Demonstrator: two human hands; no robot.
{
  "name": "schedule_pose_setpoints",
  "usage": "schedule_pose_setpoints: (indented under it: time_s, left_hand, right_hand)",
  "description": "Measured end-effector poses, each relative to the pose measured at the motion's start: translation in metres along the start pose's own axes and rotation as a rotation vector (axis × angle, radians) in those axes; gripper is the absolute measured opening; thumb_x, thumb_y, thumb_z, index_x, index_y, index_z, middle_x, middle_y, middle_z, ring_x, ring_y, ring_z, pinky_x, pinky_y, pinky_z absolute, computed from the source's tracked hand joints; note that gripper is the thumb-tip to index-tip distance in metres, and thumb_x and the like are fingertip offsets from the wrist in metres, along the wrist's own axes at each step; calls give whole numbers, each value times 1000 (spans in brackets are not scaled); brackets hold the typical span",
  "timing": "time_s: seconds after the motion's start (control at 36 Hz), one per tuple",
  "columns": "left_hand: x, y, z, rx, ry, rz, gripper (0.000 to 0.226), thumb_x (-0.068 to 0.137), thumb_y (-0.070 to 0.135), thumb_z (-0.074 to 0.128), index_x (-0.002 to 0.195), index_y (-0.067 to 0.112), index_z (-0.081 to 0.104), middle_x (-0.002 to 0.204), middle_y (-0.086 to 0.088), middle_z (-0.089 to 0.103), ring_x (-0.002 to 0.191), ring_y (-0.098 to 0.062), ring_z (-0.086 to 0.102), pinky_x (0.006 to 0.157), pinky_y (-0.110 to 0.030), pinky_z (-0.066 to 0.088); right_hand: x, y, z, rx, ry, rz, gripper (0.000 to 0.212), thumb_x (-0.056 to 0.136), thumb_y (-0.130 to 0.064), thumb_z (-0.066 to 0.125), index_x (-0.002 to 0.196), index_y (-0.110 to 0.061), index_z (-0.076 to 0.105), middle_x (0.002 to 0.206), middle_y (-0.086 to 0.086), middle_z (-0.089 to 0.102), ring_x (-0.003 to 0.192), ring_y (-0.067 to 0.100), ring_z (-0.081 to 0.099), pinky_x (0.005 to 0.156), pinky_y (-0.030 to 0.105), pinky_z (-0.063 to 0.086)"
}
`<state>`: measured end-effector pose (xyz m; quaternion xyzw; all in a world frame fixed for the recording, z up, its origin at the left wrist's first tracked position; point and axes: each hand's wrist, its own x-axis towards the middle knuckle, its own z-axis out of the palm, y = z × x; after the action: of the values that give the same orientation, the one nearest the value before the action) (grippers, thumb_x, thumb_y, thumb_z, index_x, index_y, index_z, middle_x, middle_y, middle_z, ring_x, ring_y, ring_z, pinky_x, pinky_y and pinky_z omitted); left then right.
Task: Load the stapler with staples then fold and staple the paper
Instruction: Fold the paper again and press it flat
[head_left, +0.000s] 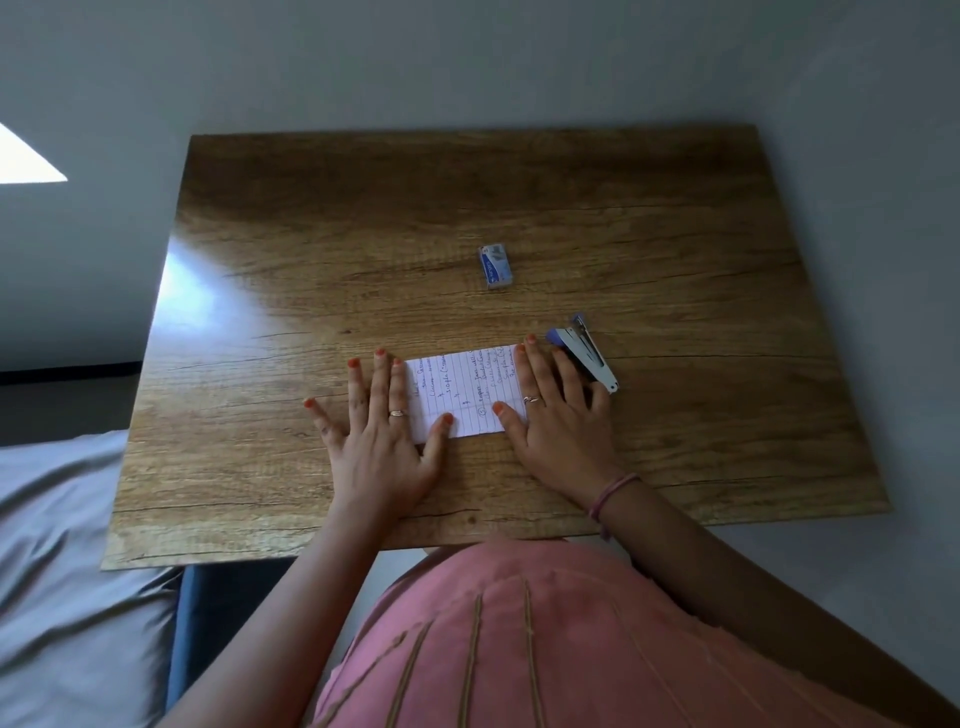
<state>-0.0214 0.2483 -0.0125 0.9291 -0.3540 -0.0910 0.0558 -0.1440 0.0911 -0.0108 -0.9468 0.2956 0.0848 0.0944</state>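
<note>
paper (464, 396) near mid of table (311, 234), folded small, kept flat | L hand (382, 441) & R hand (558, 421) laid spread on its 2 ends, nothing pinched, prob. so fold is pressed | stapler (584, 353) put just right of R hand, easy to reach | staple box (495, 266) left farther back

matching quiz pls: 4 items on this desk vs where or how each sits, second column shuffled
Column 1:
1. paper
2. stapler
3. staple box
4. left hand

Column 2:
A. alone, farther up the table
B. flat, fingers spread, on the paper's left end
C. folded, pressed under both hands
D. just beyond the right hand

Pairs: 1-C, 2-D, 3-A, 4-B
</note>
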Motion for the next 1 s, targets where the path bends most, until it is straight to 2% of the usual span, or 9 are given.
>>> schedule_pose_setpoints:
  time_s: [0.28,0.36,0.44,0.58,0.67,0.72,0.81,0.89,1.0]
  left_hand:
    - [-2,-2,3,-125,47,-72,102,81,80,20,153,11,2,161,-9,-15,145,-21,-26,104,-46,-34]
    - [0,-1,2,-263,69,-125,91,85,71,42,151,12,23,162,-15,0,147,-31,-14,108,-53,-23]
    - [5,3,-2,-453,112,-167,69,86,42,66,141,8,42,159,-16,18,148,-36,-2,110,-58,-15]
    - [16,8,-10,-710,189,-311,48,77,21,78,117,15,53,136,-9,47,144,-34,20,114,-57,-9]
    - [15,11,-17,-922,207,-303,37,80,17,76,102,26,48,109,4,57,119,-26,53,111,-63,25]
    - [14,12,-24,-1104,181,-285,32,83,16,74,99,29,49,107,2,64,107,-21,63,97,-50,49]
    - [16,11,-35,-1294,163,-291,24,86,17,71,100,25,53,106,-6,70,101,-19,68,76,-29,57]
    - [22,5,-46,-1520,110,-374,22,85,15,71,101,18,57,104,-8,71,100,-24,68,83,-41,56]
    - [30,-1,-58,-1809,98,-516,31,86,12,69,112,13,53,106,-7,66,98,-22,65,76,-38,55]
  right_hand:
    - [-1,3,-1,0,-13,-10,71,95,-60,13,151,-22,-9,161,-5,-8,147,17,-1,109,46,14]
    - [0,2,-4,-8,-28,-17,72,95,-59,16,152,-22,-8,161,-4,-7,147,18,-1,109,46,15]
    - [2,0,-10,8,-47,-14,71,96,-58,20,152,-22,-5,161,-4,-5,146,19,1,109,47,17]
    - [14,-5,-30,99,-90,-44,76,92,-52,46,151,-23,8,158,0,11,140,26,15,107,47,24]
    - [26,-7,-43,134,-80,-119,78,87,-44,60,150,-23,19,154,-2,25,137,25,23,106,44,25]
    - [34,-10,-52,168,-70,-138,69,87,-43,60,147,-28,29,150,-4,34,136,22,24,104,44,23]
    - [47,-11,-66,293,-65,-116,41,93,-49,49,131,-36,52,127,-9,58,124,17,41,100,44,22]
    - [53,-7,-80,663,-195,-98,27,95,-41,52,116,-31,65,102,-18,66,98,3,59,88,35,45]
    - [53,-2,-86,1022,-248,-6,9,89,-31,64,95,-29,70,86,-13,71,76,-4,65,59,11,47]
